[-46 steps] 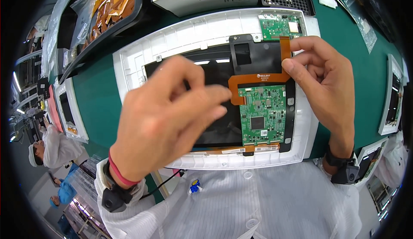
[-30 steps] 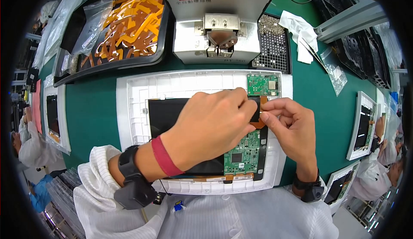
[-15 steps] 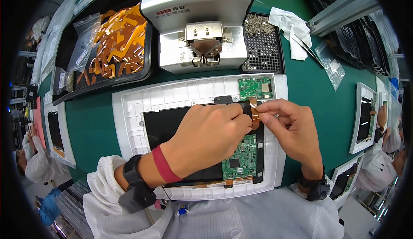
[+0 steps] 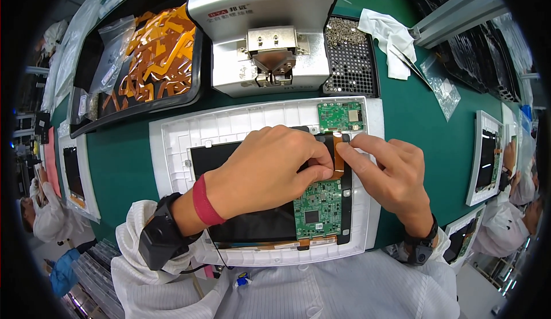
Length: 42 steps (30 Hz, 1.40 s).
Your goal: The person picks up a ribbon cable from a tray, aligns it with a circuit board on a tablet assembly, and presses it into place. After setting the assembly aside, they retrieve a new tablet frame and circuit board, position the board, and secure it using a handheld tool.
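An orange flex cable [image 4: 338, 157] runs between the small green circuit board [image 4: 341, 116] at the top right of the white frame [image 4: 172, 132] and the larger green circuit board [image 4: 319, 210] below it. My left hand [image 4: 278, 161] reaches over the black panel [image 4: 215, 161], its thumb and index finger pinched at the cable's lower left edge. Part of the cable's lower end is hidden there. On the right, my right hand [image 4: 390, 172] has one fingertip pressed on the upper part of the cable. Its other fingers are loosely curled, with a gap between thumb and index finger.
Behind the frame stands a silver screw-feeding machine [image 4: 270, 43], beside a black screw tray [image 4: 352, 58]. A black bin [image 4: 198, 72] of orange flex cables [image 4: 163, 49] is at the left. Tweezers [image 4: 408, 63] lie on a white cloth [image 4: 387, 35]. More framed panels [image 4: 488, 158] sit at right.
My left fingers have moved down along the cable, uncovering more of it. My right thumb and index finger have parted from their pinch, leaving one fingertip on the cable.
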Motion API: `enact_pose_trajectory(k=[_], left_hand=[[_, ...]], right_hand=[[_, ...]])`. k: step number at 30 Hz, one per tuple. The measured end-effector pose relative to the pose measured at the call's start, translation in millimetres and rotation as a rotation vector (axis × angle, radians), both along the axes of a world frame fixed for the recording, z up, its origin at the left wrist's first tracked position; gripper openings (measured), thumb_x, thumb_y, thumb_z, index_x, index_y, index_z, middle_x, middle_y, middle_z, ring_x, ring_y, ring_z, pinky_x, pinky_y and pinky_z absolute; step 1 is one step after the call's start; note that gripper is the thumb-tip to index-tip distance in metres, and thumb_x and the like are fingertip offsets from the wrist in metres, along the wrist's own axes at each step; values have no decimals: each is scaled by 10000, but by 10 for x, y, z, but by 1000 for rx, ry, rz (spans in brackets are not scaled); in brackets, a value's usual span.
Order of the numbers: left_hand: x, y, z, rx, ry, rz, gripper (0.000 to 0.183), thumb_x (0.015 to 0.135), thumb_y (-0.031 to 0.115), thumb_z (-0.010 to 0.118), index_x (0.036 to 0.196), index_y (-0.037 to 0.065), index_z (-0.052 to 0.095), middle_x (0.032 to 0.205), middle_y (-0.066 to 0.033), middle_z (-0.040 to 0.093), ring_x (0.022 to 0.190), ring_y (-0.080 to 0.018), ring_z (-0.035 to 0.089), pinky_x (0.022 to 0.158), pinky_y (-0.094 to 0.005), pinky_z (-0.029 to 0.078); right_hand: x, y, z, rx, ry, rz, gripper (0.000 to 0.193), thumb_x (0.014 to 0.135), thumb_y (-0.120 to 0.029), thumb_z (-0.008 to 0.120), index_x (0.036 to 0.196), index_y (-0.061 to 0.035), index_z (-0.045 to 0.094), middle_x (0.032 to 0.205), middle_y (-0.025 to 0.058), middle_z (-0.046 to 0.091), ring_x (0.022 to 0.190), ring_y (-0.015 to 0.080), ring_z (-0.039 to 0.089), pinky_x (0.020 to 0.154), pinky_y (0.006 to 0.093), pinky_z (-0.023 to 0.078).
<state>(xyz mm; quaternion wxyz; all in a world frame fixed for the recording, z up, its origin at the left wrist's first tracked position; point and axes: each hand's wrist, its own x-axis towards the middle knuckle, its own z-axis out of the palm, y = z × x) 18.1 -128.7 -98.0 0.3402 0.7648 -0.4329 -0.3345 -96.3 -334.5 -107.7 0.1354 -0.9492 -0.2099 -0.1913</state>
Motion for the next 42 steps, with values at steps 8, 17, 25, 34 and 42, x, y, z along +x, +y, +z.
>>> enact_pose_trajectory(k=[8, 17, 25, 34, 42], left_hand=[[12, -7, 23, 2, 36, -5, 123, 881, 175, 730, 911, 57, 748, 823, -87, 702, 685, -275, 661, 615, -366, 489], [50, 145, 118, -73, -260, 218, 123, 842, 145, 768, 891, 34, 747, 791, -95, 692, 623, -255, 632, 555, -330, 467], [156, 311, 178, -100, -231, 352, 105, 868, 96, 742, 890, -6, 735, 783, -53, 680, 526, -78, 404, 483, -256, 305], [152, 353, 183, -47, -206, 360, 106, 870, 104, 735, 882, -1, 732, 783, -51, 677, 523, -86, 388, 485, -262, 298], [160, 343, 152, -37, -223, 322, 123, 858, 116, 739, 882, -4, 729, 787, -62, 680, 528, -107, 405, 487, -277, 308]], right_hand=[[30, 18, -91, -102, -115, 47, 287, 705, -110, 713, 977, -20, 720, 936, 36, 670, 650, 79, 611, 516, 238, 395], [57, 57, -130, -130, -159, 6, 205, 733, -67, 731, 930, -10, 728, 889, 36, 659, 608, 86, 584, 501, 245, 377], [62, 68, -170, -83, -124, -20, 284, 724, -61, 739, 1006, -27, 741, 850, 48, 667, 608, 121, 583, 477, 266, 396], [77, 58, -206, -50, -117, -10, 298, 709, -48, 757, 1006, -37, 743, 848, 37, 666, 595, 115, 573, 478, 269, 408], [82, 66, -186, -48, -109, -12, 309, 703, -33, 755, 1011, -41, 746, 859, 33, 670, 587, 113, 566, 482, 269, 411]])
